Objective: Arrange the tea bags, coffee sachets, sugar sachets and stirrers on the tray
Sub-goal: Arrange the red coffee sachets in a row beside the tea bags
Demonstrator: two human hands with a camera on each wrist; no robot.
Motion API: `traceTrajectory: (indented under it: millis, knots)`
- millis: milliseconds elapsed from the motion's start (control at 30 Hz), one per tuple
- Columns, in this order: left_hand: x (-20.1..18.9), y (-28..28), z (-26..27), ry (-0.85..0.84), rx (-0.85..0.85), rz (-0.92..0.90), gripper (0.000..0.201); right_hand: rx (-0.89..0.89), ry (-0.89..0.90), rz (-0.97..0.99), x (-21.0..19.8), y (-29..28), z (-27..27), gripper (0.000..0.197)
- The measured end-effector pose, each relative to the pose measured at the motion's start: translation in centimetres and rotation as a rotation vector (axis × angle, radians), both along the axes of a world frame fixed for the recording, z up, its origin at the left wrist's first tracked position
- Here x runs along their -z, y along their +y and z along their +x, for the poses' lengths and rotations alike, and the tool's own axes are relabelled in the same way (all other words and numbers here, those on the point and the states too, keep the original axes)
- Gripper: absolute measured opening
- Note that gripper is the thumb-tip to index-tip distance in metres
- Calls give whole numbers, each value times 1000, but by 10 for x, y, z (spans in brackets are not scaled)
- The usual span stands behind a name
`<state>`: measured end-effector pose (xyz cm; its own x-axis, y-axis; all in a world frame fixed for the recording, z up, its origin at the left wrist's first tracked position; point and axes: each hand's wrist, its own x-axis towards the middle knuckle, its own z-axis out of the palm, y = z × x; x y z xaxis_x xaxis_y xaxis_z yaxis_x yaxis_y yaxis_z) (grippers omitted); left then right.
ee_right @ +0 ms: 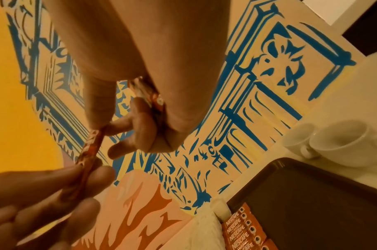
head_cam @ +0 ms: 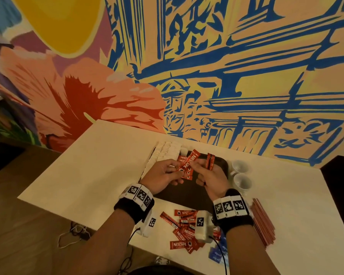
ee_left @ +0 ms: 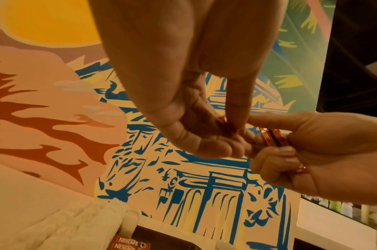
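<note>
Both hands hover over the dark tray [head_cam: 187,192]. My left hand [head_cam: 176,171] pinches one red coffee sachet [head_cam: 189,161] by its lower end [ee_left: 222,122]. The right hand [head_cam: 199,167] grips two more red sachets [head_cam: 211,161], and its fingertips touch the left hand's sachet [ee_right: 91,152]. A few coffee sachets [ee_right: 240,226] lie in a row in the tray's far left corner, beside a row of white sachets [head_cam: 167,151]. More coffee sachets [head_cam: 185,229] are heaped loose on the table in front of the tray. A bundle of reddish stirrers [head_cam: 263,223] lies at the front right.
Two white cups [head_cam: 240,167] stand on the table to the right of the tray. Blue sachets [head_cam: 218,253] lie at the table's near edge. A painted wall runs right behind the table. Cables hang off the near edge at the left.
</note>
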<state>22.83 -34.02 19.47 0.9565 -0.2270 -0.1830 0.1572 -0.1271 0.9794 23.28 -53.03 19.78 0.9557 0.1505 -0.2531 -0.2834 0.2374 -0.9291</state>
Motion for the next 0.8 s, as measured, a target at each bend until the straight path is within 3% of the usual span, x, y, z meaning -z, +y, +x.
traceTrajectory:
  millis: [133, 267, 400, 533, 800]
  knots:
    - [-3, 4, 13, -58, 21, 122, 17, 120, -48, -167, -4, -3, 12, 7]
    - [-12, 8, 29, -105, -26, 79, 18, -9, -145, -396, -2, -4, 22, 7]
    - [-8, 8, 43, -106, -24, 87, 21, -129, -140, -416, -2, 1, 29, 21]
    - [0, 15, 51, -76, -85, -12, 15, -111, -38, -290, 3, -4, 36, 26]
    - [10, 29, 61, 38, -34, 63, 18, -50, -53, -465, 16, -9, 47, 11]
